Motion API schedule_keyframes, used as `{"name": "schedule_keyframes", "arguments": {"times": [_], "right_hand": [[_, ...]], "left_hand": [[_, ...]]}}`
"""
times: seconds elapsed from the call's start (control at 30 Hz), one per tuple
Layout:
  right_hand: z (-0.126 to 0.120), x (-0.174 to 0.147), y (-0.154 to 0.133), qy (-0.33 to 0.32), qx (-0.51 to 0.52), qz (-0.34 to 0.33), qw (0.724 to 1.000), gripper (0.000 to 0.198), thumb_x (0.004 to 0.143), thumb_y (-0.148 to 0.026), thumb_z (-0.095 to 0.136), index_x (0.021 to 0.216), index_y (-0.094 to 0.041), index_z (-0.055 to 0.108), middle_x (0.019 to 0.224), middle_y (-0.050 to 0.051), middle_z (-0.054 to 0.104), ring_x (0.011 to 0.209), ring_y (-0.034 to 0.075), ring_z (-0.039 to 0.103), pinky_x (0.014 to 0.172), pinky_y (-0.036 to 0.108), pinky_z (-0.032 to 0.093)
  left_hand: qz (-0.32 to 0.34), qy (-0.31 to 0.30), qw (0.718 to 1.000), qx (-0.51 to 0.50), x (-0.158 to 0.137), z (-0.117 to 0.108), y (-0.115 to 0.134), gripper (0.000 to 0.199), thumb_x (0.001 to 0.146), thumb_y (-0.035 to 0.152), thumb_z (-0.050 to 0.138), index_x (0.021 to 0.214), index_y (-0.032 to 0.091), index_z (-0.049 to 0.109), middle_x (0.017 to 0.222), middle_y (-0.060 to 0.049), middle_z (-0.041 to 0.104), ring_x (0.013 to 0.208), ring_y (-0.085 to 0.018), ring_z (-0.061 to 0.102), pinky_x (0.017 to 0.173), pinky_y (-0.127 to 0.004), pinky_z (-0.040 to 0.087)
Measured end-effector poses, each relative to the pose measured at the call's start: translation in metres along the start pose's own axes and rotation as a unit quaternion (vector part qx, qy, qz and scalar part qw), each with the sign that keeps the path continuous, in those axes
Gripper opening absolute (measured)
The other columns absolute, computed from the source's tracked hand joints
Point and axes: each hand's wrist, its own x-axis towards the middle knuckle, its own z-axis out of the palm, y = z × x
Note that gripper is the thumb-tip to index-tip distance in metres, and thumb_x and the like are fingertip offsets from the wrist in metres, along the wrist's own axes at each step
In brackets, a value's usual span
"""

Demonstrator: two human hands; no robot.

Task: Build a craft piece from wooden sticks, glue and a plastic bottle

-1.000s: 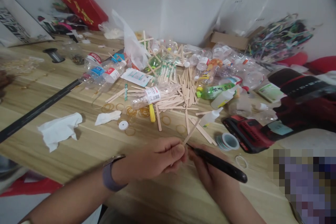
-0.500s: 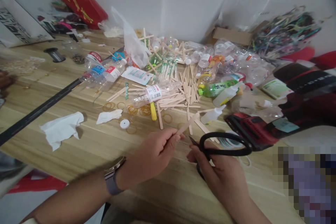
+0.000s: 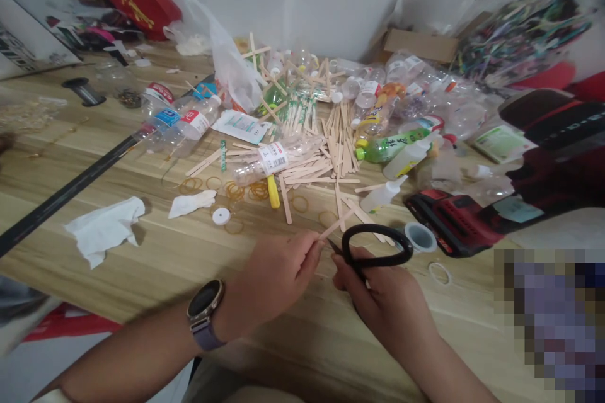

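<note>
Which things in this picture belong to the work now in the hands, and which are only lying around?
In use:
- wooden stick, in the left hand
- scissors, in the right hand
- loose sticks, probably spare stock

Apparently just lying about:
- drill
- green bottle
- white tissue
- rubber bands

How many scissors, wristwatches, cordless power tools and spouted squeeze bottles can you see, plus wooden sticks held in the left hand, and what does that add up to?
Scissors, in the right hand: 1
Wooden stick, in the left hand: 1
Wristwatch: 1
Cordless power tool: 1
Spouted squeeze bottles: 2
Total: 6
</note>
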Motion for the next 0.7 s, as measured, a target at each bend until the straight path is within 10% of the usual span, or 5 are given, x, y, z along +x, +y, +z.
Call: {"name": "schedule_keyframes", "arguments": {"times": [0.7], "right_hand": [[0.004, -0.0036, 0.0044, -0.032, -0.021, -0.004, 0.999, 0.039, 0.102, -0.03, 0.036, 0.074, -0.017, 0.061, 0.054, 0.002, 0.067, 0.039, 0.014, 0.064, 0.038, 0.021, 0.042]], "left_hand": [[0.012, -0.026, 0.994, 0.102, 0.0015, 0.0041, -0.0019, 0.036, 0.103, 0.028, 0.029, 0.085, 0.017, 0.058, 0.071, -0.003, 0.067, 0.063, -0.019, 0.063, 0.056, -0.03, 0.035]]}}
